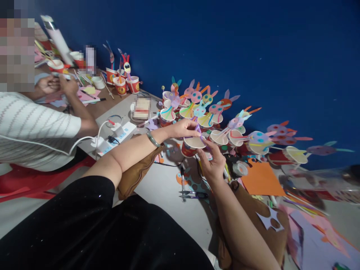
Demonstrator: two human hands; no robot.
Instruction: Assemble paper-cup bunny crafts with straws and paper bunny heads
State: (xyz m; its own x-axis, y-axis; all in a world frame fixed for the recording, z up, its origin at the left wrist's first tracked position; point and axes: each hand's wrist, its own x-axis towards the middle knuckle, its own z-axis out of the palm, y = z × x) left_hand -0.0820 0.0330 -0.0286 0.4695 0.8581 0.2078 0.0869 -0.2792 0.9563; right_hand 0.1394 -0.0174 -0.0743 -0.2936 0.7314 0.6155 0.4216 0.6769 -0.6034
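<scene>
A red paper cup (pixel 189 150) with a pale inside stands tilted in front of me. My left hand (pixel 186 129) reaches over its far rim, thumb and fingers closed on a narrow purple strip (pixel 198 128) at the cup's edge. My right hand (pixel 213 161) grips the cup's right side, thumb toward me and index finger up by the rim. Below the hands a pen (pixel 182 176) and small black-handled thread snips (pixel 193 195) lie on the table, beside an orange and blue paper cutout (pixel 182 178).
Several cups with paper animal heads (pixel 199 110) line the blue wall. A white power strip (pixel 118 137) and a brown pouch (pixel 140 174) are at left. Orange paper (pixel 263 178) and a clear container (pixel 323 183) lie at right. Another person's hands (pixel 67 84) work at far left.
</scene>
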